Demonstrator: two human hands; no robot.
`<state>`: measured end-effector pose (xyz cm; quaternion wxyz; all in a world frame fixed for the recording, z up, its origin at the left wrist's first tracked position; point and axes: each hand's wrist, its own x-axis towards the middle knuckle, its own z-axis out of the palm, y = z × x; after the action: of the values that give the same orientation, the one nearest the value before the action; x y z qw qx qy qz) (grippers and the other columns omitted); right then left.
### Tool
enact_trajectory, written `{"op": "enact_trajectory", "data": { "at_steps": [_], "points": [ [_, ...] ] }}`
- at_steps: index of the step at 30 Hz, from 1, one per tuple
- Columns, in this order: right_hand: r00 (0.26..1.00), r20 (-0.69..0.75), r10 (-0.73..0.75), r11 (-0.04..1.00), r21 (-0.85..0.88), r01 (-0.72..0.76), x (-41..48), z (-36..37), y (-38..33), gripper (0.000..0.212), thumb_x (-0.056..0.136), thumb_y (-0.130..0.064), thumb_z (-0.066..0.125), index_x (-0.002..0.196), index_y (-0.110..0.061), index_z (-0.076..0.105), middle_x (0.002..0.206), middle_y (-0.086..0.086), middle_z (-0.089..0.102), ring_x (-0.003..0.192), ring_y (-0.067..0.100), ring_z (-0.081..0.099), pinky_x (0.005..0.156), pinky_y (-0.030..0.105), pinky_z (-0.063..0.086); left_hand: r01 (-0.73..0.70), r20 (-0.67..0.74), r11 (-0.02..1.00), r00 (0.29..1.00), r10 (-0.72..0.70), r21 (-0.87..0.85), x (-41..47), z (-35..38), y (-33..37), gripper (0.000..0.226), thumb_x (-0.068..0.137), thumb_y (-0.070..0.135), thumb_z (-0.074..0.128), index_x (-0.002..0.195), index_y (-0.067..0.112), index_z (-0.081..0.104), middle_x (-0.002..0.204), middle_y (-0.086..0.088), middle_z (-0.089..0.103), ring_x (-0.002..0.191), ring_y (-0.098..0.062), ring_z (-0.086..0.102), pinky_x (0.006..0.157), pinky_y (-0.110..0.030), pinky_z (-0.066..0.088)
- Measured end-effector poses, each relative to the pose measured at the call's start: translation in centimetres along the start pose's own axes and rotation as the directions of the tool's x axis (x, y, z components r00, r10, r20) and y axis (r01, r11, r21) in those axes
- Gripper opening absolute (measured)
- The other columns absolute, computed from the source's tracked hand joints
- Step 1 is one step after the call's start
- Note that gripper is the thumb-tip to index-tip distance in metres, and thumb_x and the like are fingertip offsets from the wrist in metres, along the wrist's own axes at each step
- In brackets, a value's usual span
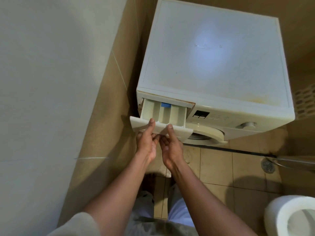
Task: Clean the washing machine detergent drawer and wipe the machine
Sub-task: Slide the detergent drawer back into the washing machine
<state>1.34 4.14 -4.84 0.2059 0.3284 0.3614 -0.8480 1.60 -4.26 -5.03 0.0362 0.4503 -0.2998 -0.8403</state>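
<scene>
Detergent drawer — pulled out — gripped.

A pale grey-white wall fills the left side, smooth and evenly lit. Beside it runs a beige tiled wall with thin light grout lines. The floor is laid in square beige tiles, stained in places. A round metal drain sits in the floor at the right, with a thin metal hose just beside it. A white toilet shows in the lower right corner.
</scene>
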Motion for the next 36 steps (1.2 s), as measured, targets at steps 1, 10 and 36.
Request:
{"op": "enact_trajectory", "data": {
  "at_steps": [1, 10, 36],
  "points": [
    [1.000, 0.008, -0.003, 1.000, -0.015, 0.003, 0.7, 0.7, -0.5, 0.052, 0.083, -0.028, 0.075, 0.120, 0.004, 0.057, 0.124, 0.029, 0.062, 0.108, 0.032, 0.068, 0.091, 0.034, 0.056, 0.002, 0.003, 1.000, 1.000, -0.002, 0.001, 0.7, 0.8, 0.5, 0.047, 0.090, 0.022, 0.073, 0.128, 0.003, 0.056, 0.123, -0.023, 0.064, 0.115, -0.035, 0.065, 0.094, -0.041, 0.058],
    [0.999, 0.022, 0.023, 0.992, -0.128, -0.020, 7.6, 4.9, -4.8, 0.054, 0.081, -0.036, 0.078, 0.113, 0.002, 0.058, 0.123, 0.030, 0.060, 0.112, 0.034, 0.064, 0.097, 0.036, 0.054, -0.002, 0.065, 0.993, 0.998, -0.006, 0.117, 7.4, 6.1, 3.5, 0.059, 0.080, 0.039, 0.081, 0.126, 0.008, 0.062, 0.128, -0.017, 0.066, 0.116, -0.034, 0.064, 0.101, -0.045, 0.053],
    [0.995, 0.063, 0.071, 0.986, -0.155, -0.061, -0.2, -0.5, -1.6, 0.047, 0.085, -0.022, 0.072, 0.119, 0.008, 0.060, 0.120, 0.026, 0.066, 0.113, 0.033, 0.066, 0.108, 0.045, 0.045, 0.010, -0.013, 0.998, 1.000, -0.010, 0.054, -0.5, 0.5, 0.4, 0.048, 0.093, 0.021, 0.067, 0.133, 0.002, 0.050, 0.130, -0.025, 0.060, 0.118, -0.036, 0.062, 0.099, -0.042, 0.054]
  ]
}}
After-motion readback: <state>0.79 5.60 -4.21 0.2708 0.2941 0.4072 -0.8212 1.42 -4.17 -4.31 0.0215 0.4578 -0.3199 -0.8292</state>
